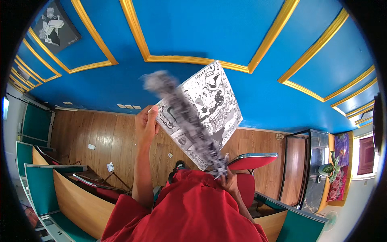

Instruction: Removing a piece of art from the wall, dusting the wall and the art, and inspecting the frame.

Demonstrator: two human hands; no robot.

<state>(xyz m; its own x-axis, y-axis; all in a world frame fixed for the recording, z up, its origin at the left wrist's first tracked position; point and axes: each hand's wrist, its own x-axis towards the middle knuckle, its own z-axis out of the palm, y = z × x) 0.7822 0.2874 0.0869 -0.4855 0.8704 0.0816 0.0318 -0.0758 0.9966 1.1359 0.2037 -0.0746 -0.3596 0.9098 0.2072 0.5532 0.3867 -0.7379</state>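
Note:
My left hand [147,124] grips the left corner of a square panel [211,103] covered in black-and-white doodle art, with the thumb over its front. The panel is tilted, corner up, in front of the wall. In my right hand [229,182], low and close to my red shirt, is the lower end of a long grey-and-black cloth or duster [192,119]. Motion blur hides which of the two it is. It runs diagonally across the panel's front, covers part of the drawing, and reaches past the upper left edge. Whether it touches the surface is unclear.
A blue wall [193,27] with gold moulding rises ahead; a dark picture [56,27] hangs at upper left. Paper scraps [110,167] lie on the wooden floor [99,130]. A red chair [252,161] stands close on my right, a black-framed table [316,172] beyond, desks with green partitions [40,187] at left.

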